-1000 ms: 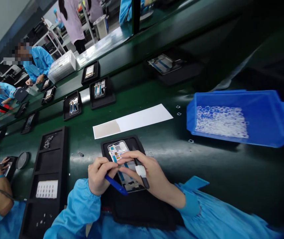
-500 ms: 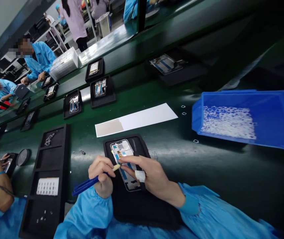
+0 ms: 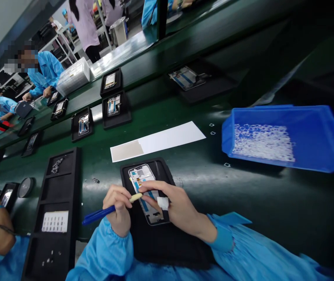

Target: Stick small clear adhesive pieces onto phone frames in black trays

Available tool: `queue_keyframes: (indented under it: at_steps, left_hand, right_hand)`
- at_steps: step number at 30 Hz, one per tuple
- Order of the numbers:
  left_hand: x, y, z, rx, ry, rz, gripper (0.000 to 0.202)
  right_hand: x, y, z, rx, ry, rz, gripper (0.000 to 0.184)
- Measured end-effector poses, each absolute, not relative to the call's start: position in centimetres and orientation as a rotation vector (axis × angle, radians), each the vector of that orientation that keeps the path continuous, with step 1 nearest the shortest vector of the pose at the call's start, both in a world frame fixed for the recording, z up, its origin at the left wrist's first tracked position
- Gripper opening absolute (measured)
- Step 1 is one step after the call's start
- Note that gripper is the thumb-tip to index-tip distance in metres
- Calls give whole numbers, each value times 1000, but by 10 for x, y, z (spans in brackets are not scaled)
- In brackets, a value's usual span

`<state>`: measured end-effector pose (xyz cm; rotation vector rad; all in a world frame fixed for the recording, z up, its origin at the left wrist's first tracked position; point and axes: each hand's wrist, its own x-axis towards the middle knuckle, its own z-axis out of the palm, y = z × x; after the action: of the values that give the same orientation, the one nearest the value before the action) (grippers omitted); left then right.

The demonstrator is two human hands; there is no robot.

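Two tools are in use over the phone frame (image 3: pixel 143 168) on its black tray (image 3: pixel 166 171): the left hand (image 3: pixel 118 207) closed round a blue pen-like tool (image 3: pixel 99 215), the right hand (image 3: pixel 181 207) clasping a white-wrapped tool (image 3: pixel 163 203), thumb and forefinger nearly meeting at the first's cream tip (image 3: pixel 135 197), apparently tip-work calling for steady alignment next.
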<state>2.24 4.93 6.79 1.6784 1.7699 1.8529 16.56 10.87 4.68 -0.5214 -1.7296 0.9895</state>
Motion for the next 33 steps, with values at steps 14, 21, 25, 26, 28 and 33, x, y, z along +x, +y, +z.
queue_keyframes:
  at_steps: [14,21,25,26,28,33]
  left_hand:
    - [18,36,77,1486,1593,1644,33]
    - [15,31,89,1447,1521,1534,4]
    - [14,32,82,1386,1617,1584,10]
    - [13,32,80,1348,1629,1580,12]
    - [12,32,77,1268,1624,1561,16]
    - [7,34,71,1104,1534,1501,22]
  right_hand:
    - [168,112,49,-525,-1692,993,29]
    - [172,117,57,-559,-1649,1197,31]
    - [172,117,57,-571,-1628,1244,31]
    - [173,118,57,-573,-1619,1245,30]
    - [174,119,58,-576,-1620,1237,27]
    - [176,121,59,-537,-1678,1260,28]
